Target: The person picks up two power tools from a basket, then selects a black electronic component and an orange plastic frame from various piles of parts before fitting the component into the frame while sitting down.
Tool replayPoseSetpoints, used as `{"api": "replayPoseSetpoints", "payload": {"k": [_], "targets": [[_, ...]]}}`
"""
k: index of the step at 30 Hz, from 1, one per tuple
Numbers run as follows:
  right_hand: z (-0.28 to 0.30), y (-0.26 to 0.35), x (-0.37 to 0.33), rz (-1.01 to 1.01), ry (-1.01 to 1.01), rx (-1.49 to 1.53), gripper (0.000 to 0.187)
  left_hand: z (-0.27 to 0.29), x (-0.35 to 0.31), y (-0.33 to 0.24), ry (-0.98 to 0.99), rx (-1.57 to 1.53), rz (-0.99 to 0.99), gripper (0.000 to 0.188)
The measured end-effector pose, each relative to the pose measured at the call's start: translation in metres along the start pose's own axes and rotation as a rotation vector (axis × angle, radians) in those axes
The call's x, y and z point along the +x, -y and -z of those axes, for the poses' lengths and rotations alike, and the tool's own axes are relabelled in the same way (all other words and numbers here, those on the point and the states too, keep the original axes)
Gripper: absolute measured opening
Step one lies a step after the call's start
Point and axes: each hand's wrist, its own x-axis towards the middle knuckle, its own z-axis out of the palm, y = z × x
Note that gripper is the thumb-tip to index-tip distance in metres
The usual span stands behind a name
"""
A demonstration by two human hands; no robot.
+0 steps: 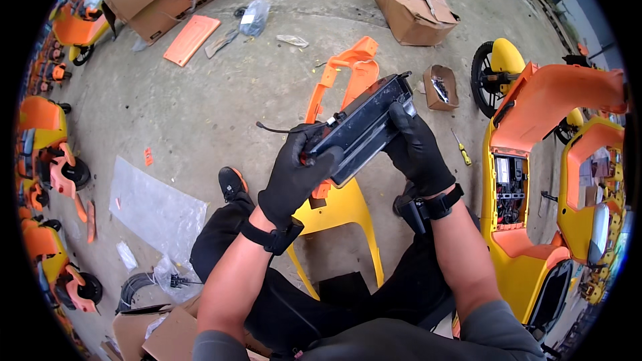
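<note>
Both my hands wear black gloves and hold a long black rectangular unit (pixel 364 124) tilted up in front of me. Its near end is gripped by my left hand (pixel 294 172), with the thumb across the face. Around the far right edge closes my right hand (pixel 421 154), thumb on top. A short black cable (pixel 274 130) sticks out leftward from the unit beside my left hand. Below it, a yellow plastic panel (pixel 342 206) lies between my legs. An orange plastic frame (pixel 326 81) extends beyond that panel, partly hidden by the unit and my left hand.
Right of me stands a yellow and orange scooter (pixel 511 241) with its compartment exposed. A screwdriver (pixel 463 150), a small parts box (pixel 441 88) and a cardboard carton (pixel 414 10) are on the concrete. Plastic sheeting (pixel 157 194) and more scooters (pixel 43 120) lie left.
</note>
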Motion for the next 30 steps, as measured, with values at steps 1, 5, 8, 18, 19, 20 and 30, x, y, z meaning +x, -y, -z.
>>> {"api": "replayPoseSetpoints", "payload": {"k": [1, 5, 8, 18, 19, 20, 30], "targets": [[0.000, 0.000, -0.001, 0.016, 0.039, 0.049, 0.036, 0.000, -0.002, -0.001, 0.020, 0.069, 0.047, 0.067], [0.000, 0.001, -0.003, 0.093, 0.003, 0.046, 0.036, -0.001, -0.002, -0.005, 0.224, 0.218, -0.003, 0.084], [0.002, 0.002, -0.002, 0.085, 0.031, 0.132, 0.040, -0.002, 0.000, -0.006, 0.282, 0.225, -0.035, 0.087], [0.012, 0.020, -0.007, 0.107, -0.105, 0.343, 0.041, 0.003, 0.007, -0.002, 0.160, 0.071, 0.042, 0.053], [0.010, 0.019, -0.008, 0.121, -0.115, 0.314, 0.044, 0.003, 0.007, 0.000, 0.137, -0.003, 0.060, 0.052], [0.008, 0.017, -0.008, 0.144, -0.136, 0.252, 0.045, 0.001, 0.007, 0.002, 0.116, -0.077, 0.080, 0.051], [-0.005, -0.003, -0.004, -0.053, 0.029, 0.210, 0.061, -0.030, 0.004, 0.027, 0.156, -0.169, 0.061, 0.052]]}}
